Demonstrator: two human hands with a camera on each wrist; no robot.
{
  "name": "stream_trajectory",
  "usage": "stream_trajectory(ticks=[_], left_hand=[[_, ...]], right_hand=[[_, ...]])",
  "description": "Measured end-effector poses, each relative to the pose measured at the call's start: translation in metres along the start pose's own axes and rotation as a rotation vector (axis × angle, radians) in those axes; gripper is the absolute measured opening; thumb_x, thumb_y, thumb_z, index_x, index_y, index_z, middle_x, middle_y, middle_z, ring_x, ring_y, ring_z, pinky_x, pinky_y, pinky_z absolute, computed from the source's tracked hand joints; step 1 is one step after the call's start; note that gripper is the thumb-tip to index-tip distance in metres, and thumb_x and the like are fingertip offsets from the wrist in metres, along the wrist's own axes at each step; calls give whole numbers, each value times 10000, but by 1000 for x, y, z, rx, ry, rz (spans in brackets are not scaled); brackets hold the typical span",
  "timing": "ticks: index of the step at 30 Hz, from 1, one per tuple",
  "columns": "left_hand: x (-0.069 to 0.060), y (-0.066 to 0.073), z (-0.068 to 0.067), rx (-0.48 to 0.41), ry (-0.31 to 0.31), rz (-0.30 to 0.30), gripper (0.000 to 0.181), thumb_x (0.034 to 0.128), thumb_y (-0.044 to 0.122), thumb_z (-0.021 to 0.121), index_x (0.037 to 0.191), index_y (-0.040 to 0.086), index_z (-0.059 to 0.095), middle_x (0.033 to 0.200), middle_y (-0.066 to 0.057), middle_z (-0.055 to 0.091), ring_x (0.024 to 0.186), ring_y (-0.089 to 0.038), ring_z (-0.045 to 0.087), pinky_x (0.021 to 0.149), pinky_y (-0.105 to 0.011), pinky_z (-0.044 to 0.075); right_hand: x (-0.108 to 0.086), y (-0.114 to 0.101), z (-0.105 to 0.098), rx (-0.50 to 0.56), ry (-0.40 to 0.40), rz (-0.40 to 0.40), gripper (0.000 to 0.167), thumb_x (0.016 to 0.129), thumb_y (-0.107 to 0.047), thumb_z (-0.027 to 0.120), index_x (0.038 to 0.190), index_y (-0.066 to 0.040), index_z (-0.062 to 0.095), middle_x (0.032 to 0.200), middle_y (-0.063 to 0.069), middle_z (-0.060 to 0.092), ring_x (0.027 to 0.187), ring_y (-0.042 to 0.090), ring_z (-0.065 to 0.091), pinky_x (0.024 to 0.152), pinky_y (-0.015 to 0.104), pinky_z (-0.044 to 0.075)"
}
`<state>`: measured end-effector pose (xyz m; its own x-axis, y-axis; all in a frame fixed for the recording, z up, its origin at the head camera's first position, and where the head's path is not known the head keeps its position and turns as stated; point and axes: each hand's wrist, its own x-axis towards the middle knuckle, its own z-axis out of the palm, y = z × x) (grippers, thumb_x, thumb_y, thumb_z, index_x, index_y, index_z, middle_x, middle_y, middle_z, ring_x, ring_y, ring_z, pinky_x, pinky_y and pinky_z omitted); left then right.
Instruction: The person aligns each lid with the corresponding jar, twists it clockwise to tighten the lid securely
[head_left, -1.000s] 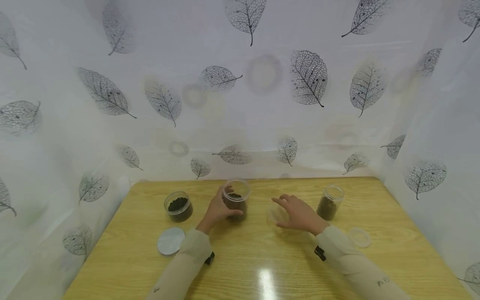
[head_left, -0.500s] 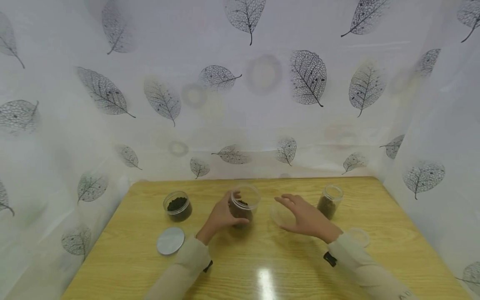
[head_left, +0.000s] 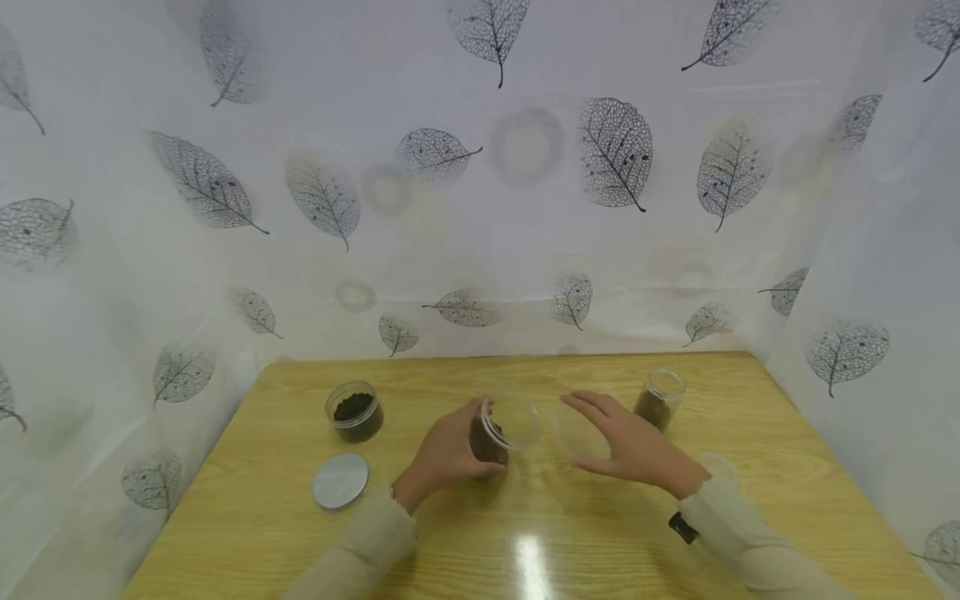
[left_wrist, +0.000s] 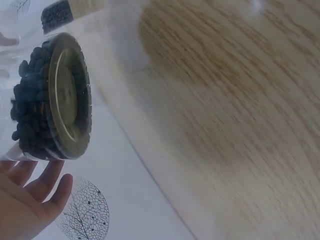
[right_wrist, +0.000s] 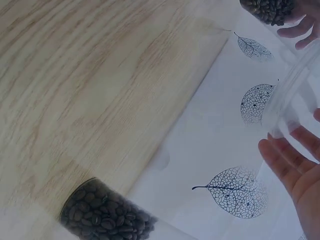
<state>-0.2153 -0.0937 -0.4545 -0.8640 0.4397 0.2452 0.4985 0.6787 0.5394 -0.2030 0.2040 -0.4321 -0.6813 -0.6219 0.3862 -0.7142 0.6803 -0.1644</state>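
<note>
Tilted to the right, a clear jar of dark beans is gripped by my left hand, its open mouth facing the right hand. The jar's base and the beans show in the left wrist view, with fingers against its side. My right hand holds a clear, faint round container between thumb and fingers, just right of the jar mouth. In the right wrist view, the clear container has its rim beside the fingers.
On the wooden table, an open jar of dark contents and a silver lid lie at the left. Another open jar of beans stands behind the right hand, with a clear lid partly behind the right forearm. Leaf-patterned sheeting surrounds the table.
The left hand has moved right with the jar, which has gone from nearly upright to tilted. The right hand and clear container have shifted slightly right.
</note>
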Motion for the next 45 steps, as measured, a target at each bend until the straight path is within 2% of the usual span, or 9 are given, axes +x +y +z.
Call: stream_trajectory(ticks=[4, 12, 18, 25, 35, 41, 45], left_hand=[[-5, 4, 1, 68, 6, 45, 967, 571, 469, 858, 1375, 167, 415, 1197, -25, 631, 1073, -201, 611, 932, -387, 496], [-11, 16, 3, 134, -2, 111, 979, 556, 524, 845, 1350, 119, 442, 1107, -3, 662, 966, -150, 634, 870, -329, 518], [-16, 22, 5, 155, -9, 164, 959, 541, 534, 847, 1320, 120, 471, 1058, 26, 668, 905, -118, 636, 829, -295, 526], [-22, 26, 8, 203, -39, 200, 944, 543, 563, 835, 1298, 120, 484, 1078, 40, 673, 911, -102, 639, 879, -341, 516], [-26, 29, 11, 218, -102, 187, 937, 568, 579, 818, 1315, 136, 466, 1125, 47, 661, 952, -97, 633, 883, -392, 500], [-27, 31, 13, 220, -121, 181, 942, 575, 592, 809, 1322, 137, 458, 1149, 50, 651, 982, -102, 626, 879, -391, 495], [-28, 32, 14, 222, -120, 183, 944, 577, 598, 805, 1327, 148, 450, 1153, 52, 648, 987, -104, 623, 883, -384, 498]], right_hand=[[-3, -1, -2, 1, 37, -53, 866, 737, -418, 766, 1432, -94, 363, 1382, 125, 469, 1213, 280, 514, 883, 408, 520], [-5, -1, -3, -24, 83, -140, 834, 786, -516, 686, 1414, -57, 385, 1367, 110, 481, 1206, 256, 514, 915, 401, 507], [-6, -5, -7, -16, 83, -179, 880, 735, -437, 761, 1422, -52, 367, 1366, 120, 479, 1201, 258, 520, 916, 403, 507], [-7, -12, -7, 0, 61, -209, 918, 691, -380, 804, 1424, -49, 361, 1377, 111, 471, 1210, 248, 516, 932, 390, 497], [-1, -21, -6, -29, 109, -336, 912, 714, -524, 744, 1391, -18, 402, 1341, 136, 508, 1191, 251, 535, 930, 395, 497], [0, -26, -5, -25, 70, -338, 946, 674, -480, 784, 1407, -36, 384, 1360, 125, 501, 1200, 238, 533, 946, 384, 491], [1, -28, -3, -19, 57, -352, 927, 699, -513, 759, 1405, -40, 388, 1368, 112, 497, 1214, 231, 524, 960, 373, 482]])
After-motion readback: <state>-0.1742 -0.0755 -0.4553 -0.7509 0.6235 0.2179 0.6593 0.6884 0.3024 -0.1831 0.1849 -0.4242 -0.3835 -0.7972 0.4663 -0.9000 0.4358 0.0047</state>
